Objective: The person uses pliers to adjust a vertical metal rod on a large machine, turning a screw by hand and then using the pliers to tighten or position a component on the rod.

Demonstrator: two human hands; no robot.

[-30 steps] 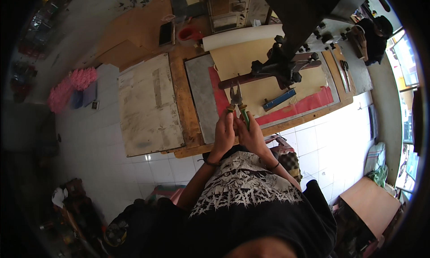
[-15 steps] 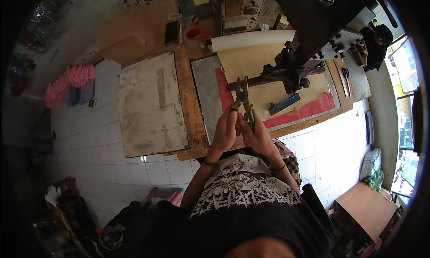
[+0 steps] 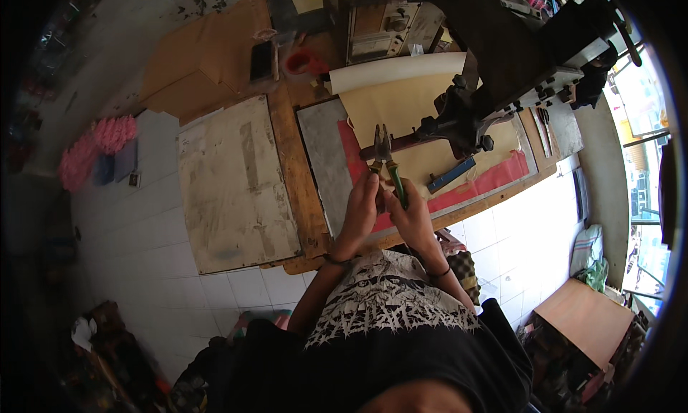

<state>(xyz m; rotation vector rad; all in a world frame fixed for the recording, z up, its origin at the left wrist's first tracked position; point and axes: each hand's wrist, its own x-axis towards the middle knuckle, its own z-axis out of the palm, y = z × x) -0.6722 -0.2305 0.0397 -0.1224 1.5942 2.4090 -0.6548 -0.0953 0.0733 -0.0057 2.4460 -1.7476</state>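
Both my hands hold a pair of pliers with green handles over the workbench. My left hand grips one handle and my right hand grips the other. The metal jaws point away from me, toward a dark metal bar of the black press machine. Under the pliers lies a metal plate with a red sheet and a tan paper sheet on it. A blue strip rests on the tan sheet to the right of the pliers.
A worn grey board lies on the wooden bench to the left. A cardboard sheet and a red cup sit at the back. Pink cloth lies on the white tiled floor. A small wooden stool stands at the lower right.
My hands have lifted the pliers a little farther from my body, toward the machine's bar. The view has shifted slightly.
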